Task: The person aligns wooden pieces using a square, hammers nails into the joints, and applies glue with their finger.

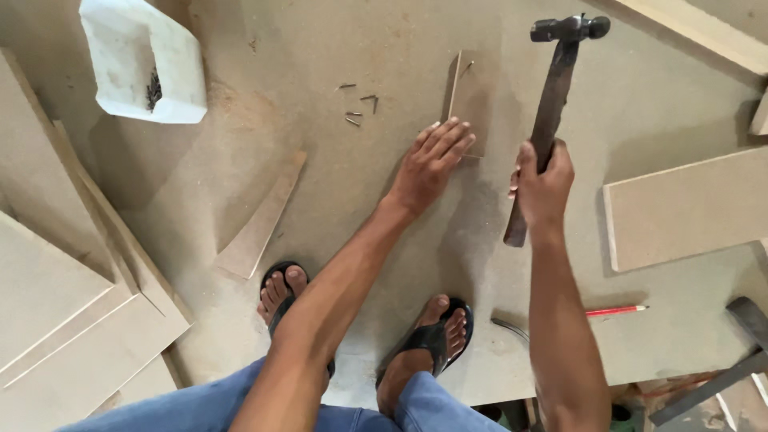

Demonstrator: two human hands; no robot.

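Wooden hammer (550, 104) (one); perhaps four nails (357, 104).

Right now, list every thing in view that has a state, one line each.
Left hand: flat, fingers pressing the small upright fibreboard piece.
Right hand: closed around the dark wooden-handled hammer, head raised.
White plastic container: open, a few dark nails inside.
Loose nails: scattered on the board.
Red pencil: lying flat.
Tapered fibreboard strip: lying flat.

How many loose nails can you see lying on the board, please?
4 loose nails, clustered just beyond the left hand, left of the small upright board piece. More nails sit in the white container; some there may be hidden.
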